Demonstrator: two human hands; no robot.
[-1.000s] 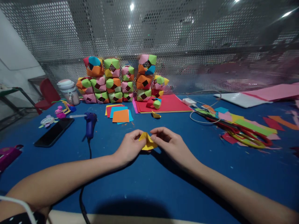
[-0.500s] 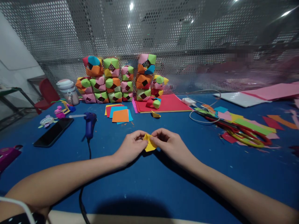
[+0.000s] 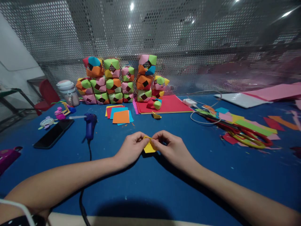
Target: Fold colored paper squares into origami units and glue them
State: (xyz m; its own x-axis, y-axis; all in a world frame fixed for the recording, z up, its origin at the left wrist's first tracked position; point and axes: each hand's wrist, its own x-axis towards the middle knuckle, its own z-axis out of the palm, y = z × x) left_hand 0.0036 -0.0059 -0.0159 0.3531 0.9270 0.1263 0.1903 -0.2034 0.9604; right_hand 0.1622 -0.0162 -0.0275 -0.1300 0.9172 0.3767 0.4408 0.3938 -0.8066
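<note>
A small folded piece of yellow paper (image 3: 149, 147) is pinched between both hands just above the blue table (image 3: 145, 188). My left hand (image 3: 130, 148) grips its left edge with curled fingers. My right hand (image 3: 169, 147) pinches its upper right edge between thumb and forefinger. Part of the paper is hidden by the fingers.
Behind the hands lie coloured paper squares (image 3: 119, 115), a red sheet stack (image 3: 166, 104) and a wall of stacked paper cubes (image 3: 113, 81). A blue glue gun (image 3: 90, 122) and a phone (image 3: 54, 133) are to the left. Red-handled scissors (image 3: 244, 135) and paper scraps are to the right.
The yellow paper has been folded flatter and smaller between my fingers. Both hands have closed in a little toward each other and stayed in place.
</note>
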